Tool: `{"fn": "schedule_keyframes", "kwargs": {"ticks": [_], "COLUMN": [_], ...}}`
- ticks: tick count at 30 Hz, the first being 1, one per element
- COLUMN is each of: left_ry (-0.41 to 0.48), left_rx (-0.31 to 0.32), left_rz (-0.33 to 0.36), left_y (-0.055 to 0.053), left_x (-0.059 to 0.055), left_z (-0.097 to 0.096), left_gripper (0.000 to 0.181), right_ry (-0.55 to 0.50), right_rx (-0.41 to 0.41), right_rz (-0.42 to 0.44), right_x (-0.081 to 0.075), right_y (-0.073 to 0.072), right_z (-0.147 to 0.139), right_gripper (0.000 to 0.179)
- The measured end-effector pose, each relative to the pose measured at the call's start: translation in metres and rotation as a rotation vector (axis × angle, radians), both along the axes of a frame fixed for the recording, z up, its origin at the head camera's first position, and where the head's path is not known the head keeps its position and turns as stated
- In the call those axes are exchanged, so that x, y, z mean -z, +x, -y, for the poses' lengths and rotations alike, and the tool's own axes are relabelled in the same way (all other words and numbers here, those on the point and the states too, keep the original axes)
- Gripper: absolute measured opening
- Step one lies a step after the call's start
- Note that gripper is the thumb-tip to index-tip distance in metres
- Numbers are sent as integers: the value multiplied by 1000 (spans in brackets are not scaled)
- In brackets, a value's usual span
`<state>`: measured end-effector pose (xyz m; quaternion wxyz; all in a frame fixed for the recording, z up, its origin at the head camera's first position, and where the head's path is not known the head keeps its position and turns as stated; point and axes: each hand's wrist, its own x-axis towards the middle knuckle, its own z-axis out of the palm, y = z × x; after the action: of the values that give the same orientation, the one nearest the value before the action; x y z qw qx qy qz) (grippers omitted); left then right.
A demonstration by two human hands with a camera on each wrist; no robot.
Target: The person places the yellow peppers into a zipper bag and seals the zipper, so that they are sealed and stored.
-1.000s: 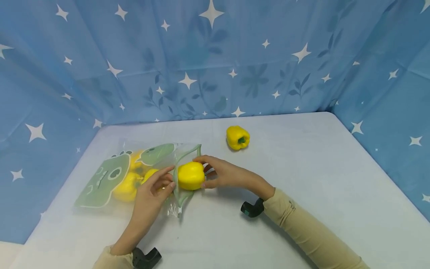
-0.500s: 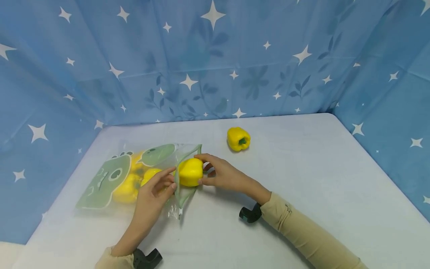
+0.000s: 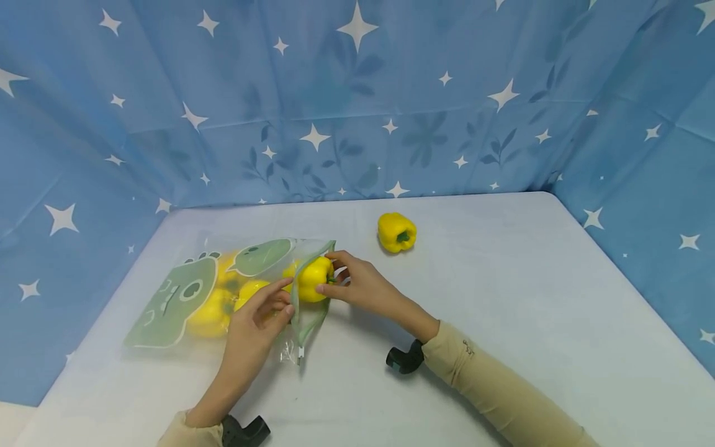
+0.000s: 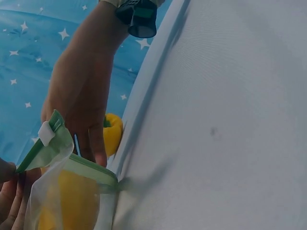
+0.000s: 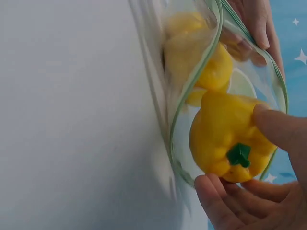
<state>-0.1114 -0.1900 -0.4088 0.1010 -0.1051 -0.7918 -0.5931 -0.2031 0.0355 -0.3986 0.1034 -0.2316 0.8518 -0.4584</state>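
Note:
A clear zip bag with green cartoon print lies on its side, its green-edged mouth facing right. Several yellow bell peppers show through its film. My left hand pinches the upper edge of the mouth between thumb and fingers, lifting it apart from the lower edge. With thumb and fingertips, my right hand grips another yellow bell pepper by its stem end. That pepper is partly inside the mouth, its green stem turned toward the right palm.
One more yellow bell pepper lies on the white table behind the right hand. A white zip slider sits at the near end of the bag's mouth. Blue star-patterned curtain surrounds the table's back and sides.
My right hand has moved left and slightly away from me, bringing the gripped pepper deeper into the bag's mouth. The left hand keeps its hold on the bag's edge.

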Motion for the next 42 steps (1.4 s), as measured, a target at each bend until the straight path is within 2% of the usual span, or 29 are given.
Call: {"fn": "schedule_keyframes", "kwargs": {"ticks": [5,11,17,21,27,32,36,42], "left_ry": [13,23,23,17,17,19,19,18], "left_rx": [-1,12,39,48,34,30,29,20], "left_rz": [10,17,-29,-47,-33,-21,-24,-27], "left_y": [1,2,-2,-4,-3,-2,-1,-1], "left_x": [1,1,0,-1,-1,0,1,3], "left_z": [-1,-2,-1,0,1,1,2,2], "left_gripper": [43,43,42,42,42,41,41,41], "right_ry": [-1,-53,-121,-145,-208,-241,-232,-191], "right_rx": [75,141,147,126,93,5,-68,-108], "right_rz": [25,70,102,99,114,114,113,133], "right_x": [-1,3,5,7,10,14,16,15], "right_y": [2,2,5,5,4,6,9,11], "right_z": [14,27,33,34,35,34,35,36], "right_gripper": [67,64,60,57,55,54,54,58]}}
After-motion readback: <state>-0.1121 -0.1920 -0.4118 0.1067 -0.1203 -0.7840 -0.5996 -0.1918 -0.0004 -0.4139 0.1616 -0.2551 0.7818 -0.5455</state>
